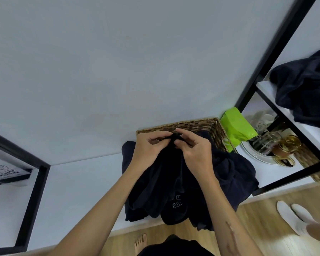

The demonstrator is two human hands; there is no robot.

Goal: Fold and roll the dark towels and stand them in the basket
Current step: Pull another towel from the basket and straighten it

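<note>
We pinch a dark towel (175, 174) with our left hand (148, 146) and right hand (194, 150), over the basket (217, 133) at the shelf's back edge.

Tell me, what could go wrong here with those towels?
Both hands, left hand and right hand, pinch only one small bunch of the dark towel, so it might slip free. The loose pile hangs over the shelf edge and could slide off. Swinging cloth might knock the glassware beside the basket.

Matt cloth towel (174, 182), rough woven basket (188, 125)
</note>
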